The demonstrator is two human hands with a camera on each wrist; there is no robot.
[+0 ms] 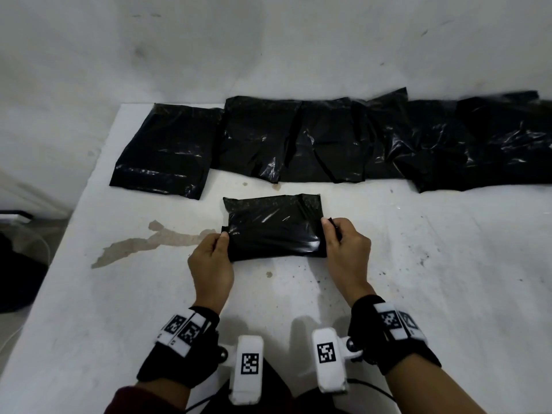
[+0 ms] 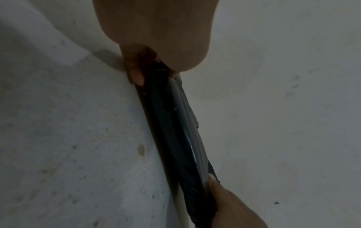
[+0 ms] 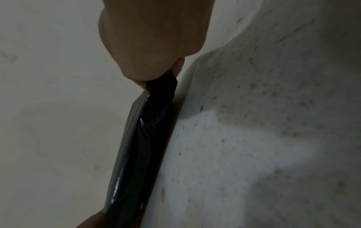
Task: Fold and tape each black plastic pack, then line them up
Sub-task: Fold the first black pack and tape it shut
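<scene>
At the far left of the surface (image 1: 74, 309), near its back edge, a flat black pack (image 1: 167, 147), first of a row of black packs (image 1: 388, 141) along the back edge toward the far right corner, neighbours overlapping and creased. On the left side of the surface, a tan stain (image 1: 155, 240), just beside the knuckles. Left hand (image 1: 210, 261) reaching forward from the near edge, forearm angled slightly inward, wrist wrapped in a black strap carrying a left wrist marker band (image 1: 182, 331); thumb on top and fingers curled beneath, pinching the left end of the folded pack (image 1: 273, 225). Seen from the left wrist view, the same left hand (image 2: 156, 38) gripping that end with a fingertip (image 2: 136, 76) pressed against the black plastic, the folded pack (image 2: 175, 131) running edge-on away toward the other hand (image 2: 232, 206). Folded pack lying in the middle of the surface, in front of the row and apart from it, glossy, long side parallel to the back edge, near edge lifted slightly between both grips. Right hand (image 1: 346, 249) mirrored on the right end, forearm angled inward, thumb over the top and fingers tucked under, clamping a small flap of plastic at the upper right corner. From the right wrist view, right hand (image 3: 154, 43) closed on the bunched end of the pack (image 3: 140, 146), speckled surface (image 3: 263, 138) just beside it. Right wrist marker band (image 1: 397, 324) strapped behind that hand.
</scene>
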